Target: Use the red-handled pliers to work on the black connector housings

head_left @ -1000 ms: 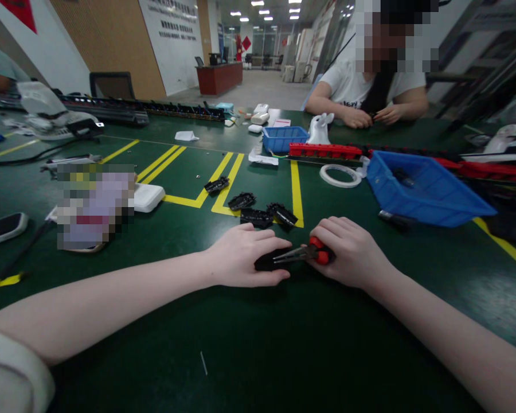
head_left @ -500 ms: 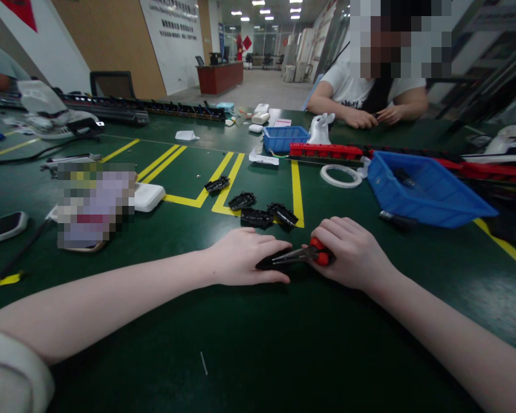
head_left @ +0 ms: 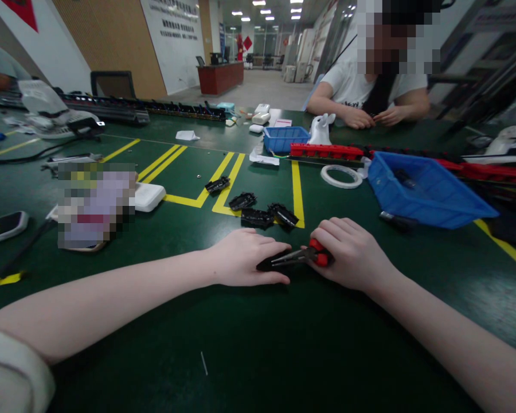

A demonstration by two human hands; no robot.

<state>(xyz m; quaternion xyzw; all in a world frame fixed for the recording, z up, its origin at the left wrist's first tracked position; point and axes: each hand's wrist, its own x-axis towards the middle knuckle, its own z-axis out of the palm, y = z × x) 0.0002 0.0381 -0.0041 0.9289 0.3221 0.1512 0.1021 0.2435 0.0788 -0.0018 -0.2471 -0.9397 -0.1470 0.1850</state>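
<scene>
My left hand [head_left: 245, 258] lies on the green table [head_left: 258, 344], fingers closed round a small black plastic part [head_left: 269, 263]. My right hand [head_left: 352, 252] grips red-handled needle-nose pliers [head_left: 298, 256]; their metal jaws point left and touch the black part. Just beyond my hands, several more black plastic parts [head_left: 258, 217] lie on the yellow floor-tape lines.
A large blue bin [head_left: 425, 192] stands at the right, a smaller blue bin [head_left: 284, 137] farther back, with a red strip [head_left: 324, 151] and a white tape ring [head_left: 341, 175] between them. A white box [head_left: 148, 196] lies at the left. A person in a white shirt [head_left: 370, 86] works opposite.
Almost nothing has moved; my hands stay together on the black part, with the pliers' jaws shifted only slightly.
</scene>
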